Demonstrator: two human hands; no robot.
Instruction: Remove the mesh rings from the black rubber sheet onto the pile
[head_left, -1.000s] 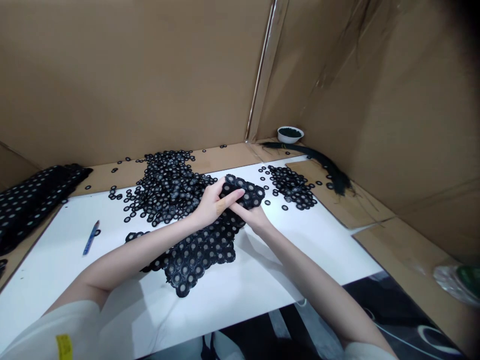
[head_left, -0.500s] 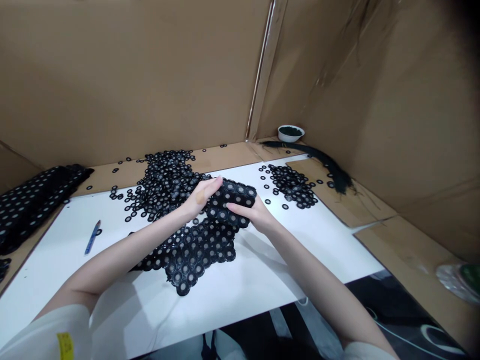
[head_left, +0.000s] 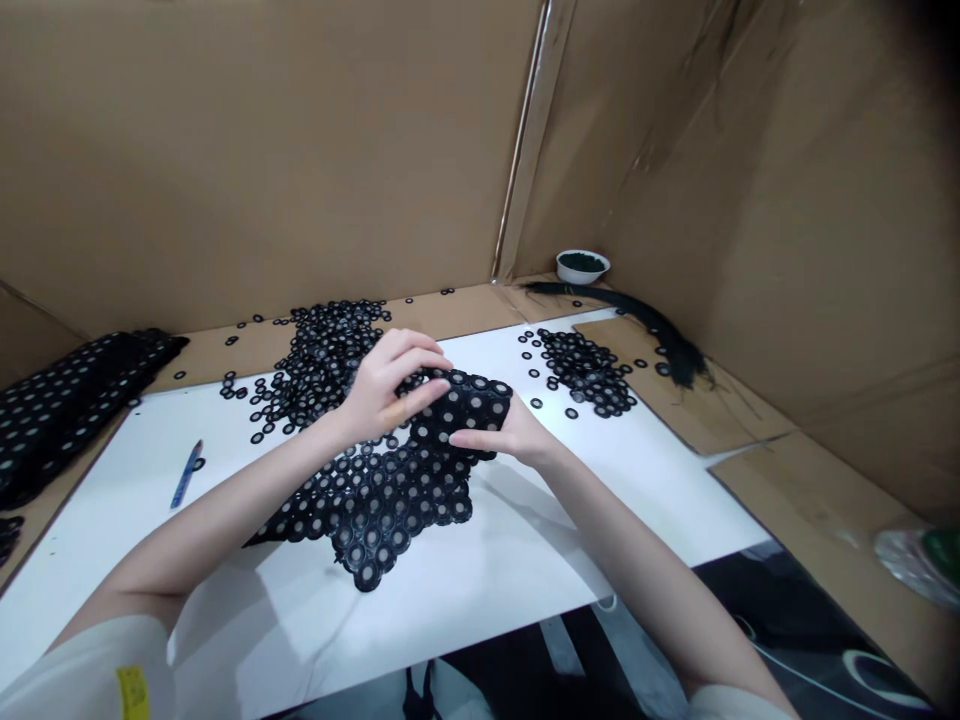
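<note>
A black mesh of linked rings with pale centres (head_left: 386,510) lies on the white sheet, its upper right part raised between my hands. My right hand (head_left: 504,432) grips that raised part at its right side, thumb on the face and the other fingers hidden behind. At the upper left edge of the raised part is my left hand (head_left: 394,385), thumb and fingers closed around the edge of the mesh. Behind my left hand spreads a heap of loose black rings (head_left: 322,350).
A smaller pile of rings (head_left: 589,375) lies on the right, near a bundle of black cords (head_left: 652,320) and a white bowl (head_left: 583,266). To the left are a blue pen (head_left: 186,475) and a folded dotted black piece (head_left: 67,400). Cardboard walls (head_left: 262,150) stand behind.
My left hand has shifted a little left and turned, with its fingers now arched over the mesh edge. My right thumb has moved slightly down on the mesh.
</note>
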